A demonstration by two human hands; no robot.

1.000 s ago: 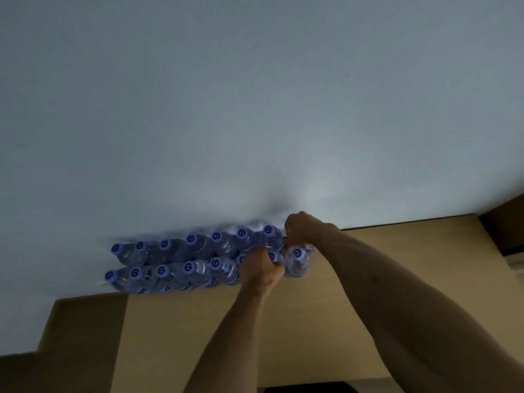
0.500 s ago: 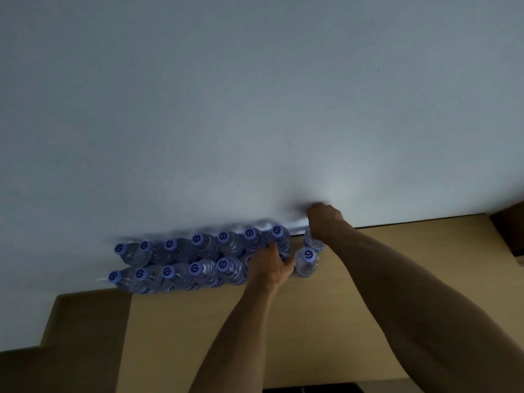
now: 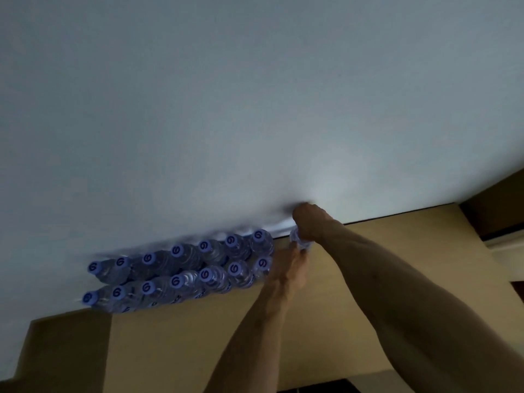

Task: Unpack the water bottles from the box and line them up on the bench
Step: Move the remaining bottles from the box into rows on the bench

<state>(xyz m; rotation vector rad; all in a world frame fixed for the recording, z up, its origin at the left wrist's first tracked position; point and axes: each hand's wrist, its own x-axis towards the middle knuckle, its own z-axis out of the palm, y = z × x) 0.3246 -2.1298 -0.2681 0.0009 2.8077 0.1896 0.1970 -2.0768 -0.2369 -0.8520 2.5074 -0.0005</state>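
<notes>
— Against the pale wall (image 3: 255, 109), what did you see on the tabletop (image 3: 198, 336)?

— I saw two rows of water bottles (image 3: 181, 268) standing upright at the far edge, blue caps toward the camera, the rows touching each other. Each row looked about seven long.

— And the hands?

— From my remote seat I watched the right hand (image 3: 307, 221) at the right end of the back row, its fingers curled over the top of one more bottle (image 3: 299, 240), held just beside the last one in that row. The left hand (image 3: 290, 269) sat at the end of the front row, under the right one; it was blurred, so I could not tell whether its fingers gripped anything.

— The box?

— I could not make it out.
</notes>
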